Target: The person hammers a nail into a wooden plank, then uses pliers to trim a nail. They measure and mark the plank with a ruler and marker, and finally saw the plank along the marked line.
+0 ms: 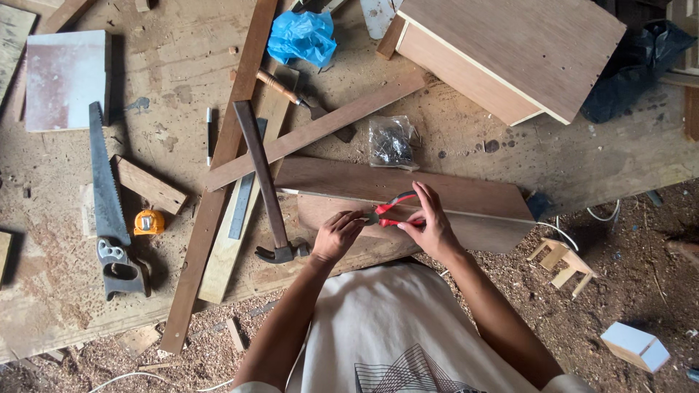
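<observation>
Red-handled pliers [393,209] lying across the middle of the view, long axis running left to right with a slight upward tilt toward the right; handles to the right, jaws to the left. Right hand [429,222] wrapped around the handles from the far side, fingers curled closed on them; left hand [336,234] just left of the jaw end, fingertips pinched together at the nose of the tool, possibly on something too small to make out. Both hands nearly touching, meeting over the near edge of a brown board [466,200] lying lengthwise on the surface [510,149]. Clear bag of nails [392,142] just beyond the board, closer to the right hand; hammer [266,185] lying left of the left hand, head toward the body, handle pointing away.
</observation>
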